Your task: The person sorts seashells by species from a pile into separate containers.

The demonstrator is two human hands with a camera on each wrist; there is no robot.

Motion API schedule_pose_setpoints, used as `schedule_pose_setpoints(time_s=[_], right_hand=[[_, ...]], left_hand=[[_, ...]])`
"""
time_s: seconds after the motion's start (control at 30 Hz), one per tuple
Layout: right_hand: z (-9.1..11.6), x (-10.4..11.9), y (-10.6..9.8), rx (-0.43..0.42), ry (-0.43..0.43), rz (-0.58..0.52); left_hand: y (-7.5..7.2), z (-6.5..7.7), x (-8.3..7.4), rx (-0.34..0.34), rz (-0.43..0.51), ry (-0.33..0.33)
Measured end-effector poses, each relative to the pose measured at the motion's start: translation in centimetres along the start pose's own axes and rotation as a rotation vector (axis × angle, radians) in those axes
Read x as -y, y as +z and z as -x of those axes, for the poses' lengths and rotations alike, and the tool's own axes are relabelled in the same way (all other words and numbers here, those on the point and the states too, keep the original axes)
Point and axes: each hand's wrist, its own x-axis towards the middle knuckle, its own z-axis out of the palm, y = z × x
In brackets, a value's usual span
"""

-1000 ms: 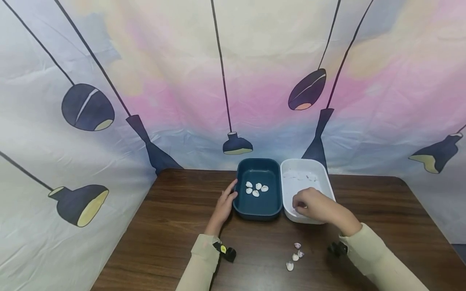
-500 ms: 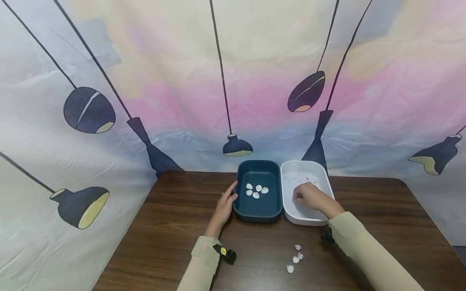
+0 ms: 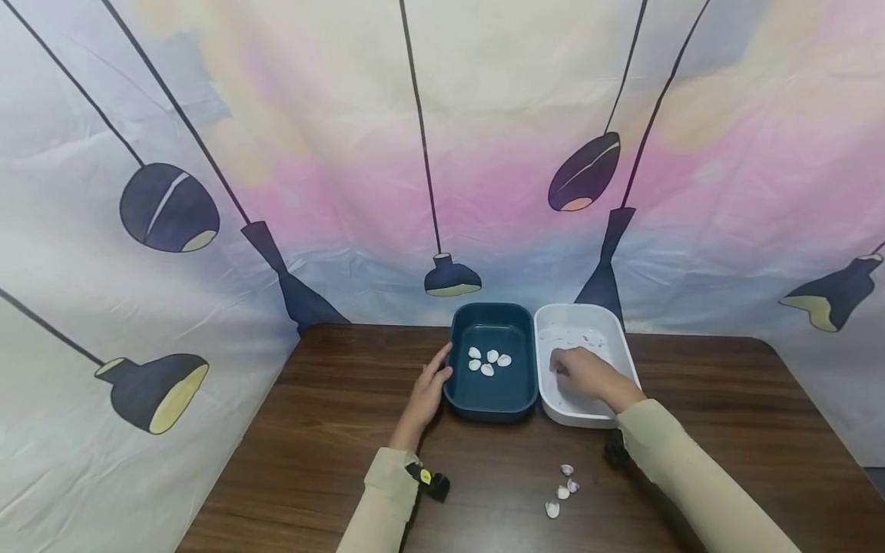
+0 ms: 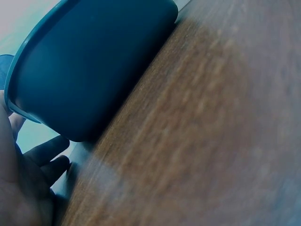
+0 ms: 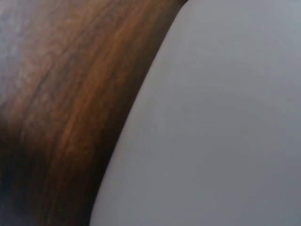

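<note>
My left hand rests against the left side of a teal rectangular container, its fingers extended along the wall near the rim. In the left wrist view, the fingers lie beside the container's outer wall. Several white seashells lie inside on the bottom. My right hand reaches down into a white rectangular container, fingers bent and bunched near its left wall. The fingertips are hidden, so I cannot tell what they hold. The right wrist view shows only the white container's outer wall and the table.
Several white and purplish seashells lie on the brown wooden table in front of the white container. Both containers stand side by side near the table's far edge. A cloth backdrop printed with hanging lamps rises behind them.
My right hand has shifted slightly back and left within the white container, with its forearm following. The small glints on that container's bottom have changed shape. My left hand stays put.
</note>
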Motion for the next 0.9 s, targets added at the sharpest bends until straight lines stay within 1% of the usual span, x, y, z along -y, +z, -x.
schedule_pose_setpoints(time_s=[0.1,0.23,0.33,0.6,0.7,0.9], right_hand=[[-0.1,0.0,0.2,0.021,0.057,-0.002],[0.0,0.1,0.4,0.075,0.118,0.005],[0.2,0.1,0.5,0.094,0.136,0.002],[0.5,-0.3,0.5,0.06,0.11,-0.012],[0.6,-0.1,0.2,0.033,0.095,-0.021],[1.5,0.7,-0.6,-0.033,0.035,-0.02]], left_hand=[[0.0,0.2,-0.4,-0.001,0.003,0.004],[-0.1,0.1,-0.3,0.004,0.002,-0.001],[-0.1,0.0,-0.2,0.008,0.001,0.001],[-0.2,0.0,-0.5,0.02,-0.019,0.006],[-0.2,0.0,-0.4,0.019,-0.016,0.003],[-0.2,0.0,-0.4,0.014,-0.005,0.001]])
